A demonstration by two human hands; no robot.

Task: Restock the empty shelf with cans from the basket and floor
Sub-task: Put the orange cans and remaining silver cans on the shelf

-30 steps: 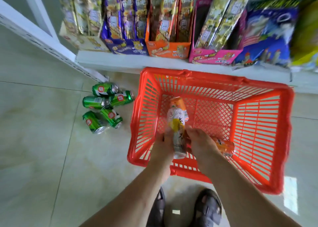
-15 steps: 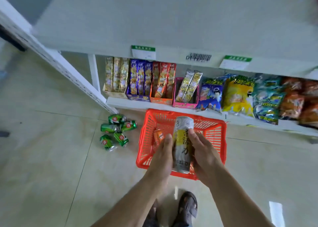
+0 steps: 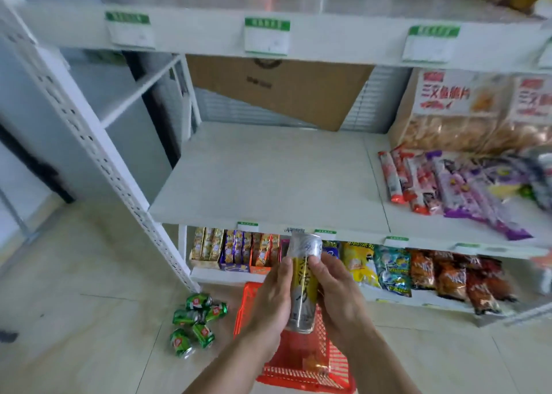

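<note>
Five green cans point(image 3: 195, 322) were seen lying on their sides in a loose cluster on the floor point(image 3: 74, 319), beside the foot of the white upright point(image 3: 98, 151). Just right of them, the red basket point(image 3: 301, 375) stood on the floor, largely hidden by the forearms; something orange was glimpsed inside it, too blurred to be identified. Above the basket, a tall yellow-and-silver can point(image 3: 303, 283) was held between both hands: the left hand point(image 3: 273, 301) was pressed along its left side, the right hand point(image 3: 339, 298) was curled around its right side, with the fingertips placed near the upper silver band. The can was held nearly upright, its long axis almost vertical, the top tipped slightly right and toward the shelving. It was positioned just below the front edge of the bare shelf point(image 3: 268, 181). Snack packets point(image 3: 442, 184) were laid on the shelf further right.
</note>
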